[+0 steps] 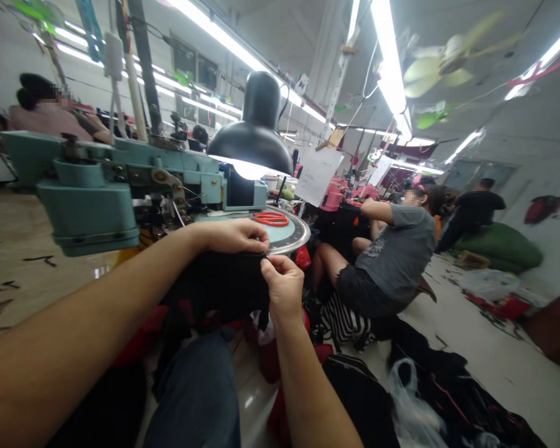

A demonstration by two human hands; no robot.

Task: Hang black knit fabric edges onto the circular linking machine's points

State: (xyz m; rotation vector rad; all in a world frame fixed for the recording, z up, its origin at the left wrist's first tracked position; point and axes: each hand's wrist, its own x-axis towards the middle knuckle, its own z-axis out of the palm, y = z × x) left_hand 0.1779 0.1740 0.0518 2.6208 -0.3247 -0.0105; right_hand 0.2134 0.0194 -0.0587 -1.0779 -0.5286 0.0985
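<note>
My left hand [236,236] is closed in a pinch at the edge of a piece of black cloth [214,280], which hangs down from the front of the round machine plate [301,233]. Close beside it, my right hand [284,283] also pinches the cloth edge, thumb and forefinger together. A thin dark bit shows between the two sets of fingertips, too small to make out. Just beyond my hands, scissors with red-orange handles [271,218] lie on the plate.
A teal sewing machine [88,205] stands at the left. Above the plate hangs a lit black lamp [252,137]. A seated person in a grey shirt [394,255] is at the right. Black bags and cloth [448,386] and a plastic bag [410,398] lie on the floor.
</note>
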